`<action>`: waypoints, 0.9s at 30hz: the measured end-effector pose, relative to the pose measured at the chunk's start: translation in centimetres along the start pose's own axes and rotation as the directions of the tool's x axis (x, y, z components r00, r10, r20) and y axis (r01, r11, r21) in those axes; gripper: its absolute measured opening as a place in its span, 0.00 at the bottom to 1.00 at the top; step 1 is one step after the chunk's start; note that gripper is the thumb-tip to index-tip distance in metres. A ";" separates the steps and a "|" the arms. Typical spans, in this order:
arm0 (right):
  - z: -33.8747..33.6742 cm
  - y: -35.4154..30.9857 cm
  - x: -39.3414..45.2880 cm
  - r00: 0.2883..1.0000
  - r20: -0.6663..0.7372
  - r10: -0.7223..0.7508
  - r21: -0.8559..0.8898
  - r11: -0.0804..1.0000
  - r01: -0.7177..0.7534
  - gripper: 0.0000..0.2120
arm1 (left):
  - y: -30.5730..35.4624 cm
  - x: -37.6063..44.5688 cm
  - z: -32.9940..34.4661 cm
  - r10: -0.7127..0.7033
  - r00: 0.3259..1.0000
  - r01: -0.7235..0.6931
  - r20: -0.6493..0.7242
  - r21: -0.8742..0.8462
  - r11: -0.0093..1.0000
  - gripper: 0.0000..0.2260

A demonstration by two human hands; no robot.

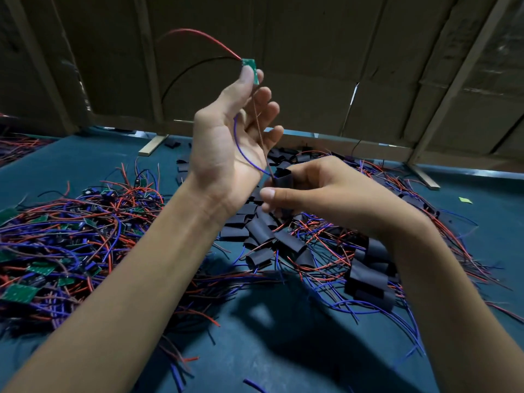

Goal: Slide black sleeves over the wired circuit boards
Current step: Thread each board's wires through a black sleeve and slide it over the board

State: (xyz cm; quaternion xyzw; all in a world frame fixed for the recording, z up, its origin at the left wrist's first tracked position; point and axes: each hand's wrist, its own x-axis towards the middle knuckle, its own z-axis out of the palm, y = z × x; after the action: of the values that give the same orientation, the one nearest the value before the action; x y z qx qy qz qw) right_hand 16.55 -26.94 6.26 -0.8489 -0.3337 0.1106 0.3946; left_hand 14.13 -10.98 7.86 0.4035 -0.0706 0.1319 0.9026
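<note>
the left hand is raised, palm toward the camera, and it pinches a small green circuit board between thumb and forefinger, while the other fingers are loosely spread. the board stands nearly upright, its long axis running up and down. a red wire and a black wire leave its top end and curve away to the left. from its lower end a blue wire and a brownish wire hang down across the palm and go into the open mouth of a black sleeve. the right hand holds this sleeve, fingers and thumb curled around it, just below and to the right of the left hand. so the sleeve is directly under the board, its tube roughly in line with the hanging wires, and i judge the next move is to slide it upward along them. there is no real container; loose black sleeves lie in a heap on the blue-green table, and unsleeved boards with wires lie piled at the left.
</note>
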 end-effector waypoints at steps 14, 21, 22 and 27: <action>-0.2 0.3 0.5 0.966 -0.252 -0.064 -0.181 0.983 0.017 0.21 | -1.4 0.7 -0.8 0.046 0.994 -0.083 0.102 0.400 0.913 0.09; -1.3 0.7 0.1 0.947 -0.312 -0.073 -0.183 0.983 0.015 0.16 | -0.8 0.7 -1.1 -0.023 0.986 -0.099 0.164 0.695 0.712 0.04; -1.3 0.8 0.0 0.943 -0.324 -0.077 -0.199 0.980 0.012 0.15 | -0.7 0.6 -1.0 -0.026 0.986 -0.100 0.164 0.708 0.699 0.03; -1.3 0.7 0.1 0.924 -0.359 -0.129 -0.290 0.957 0.021 0.11 | -0.5 0.4 -1.3 0.012 0.985 -0.142 0.172 0.770 0.621 0.05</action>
State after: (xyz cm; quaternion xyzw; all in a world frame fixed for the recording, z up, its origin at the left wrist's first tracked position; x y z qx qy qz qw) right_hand 17.50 -27.97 6.60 -0.8881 -0.2973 -0.1171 0.3305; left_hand 14.71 -10.29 6.71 0.7597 -0.0914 0.1575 0.6243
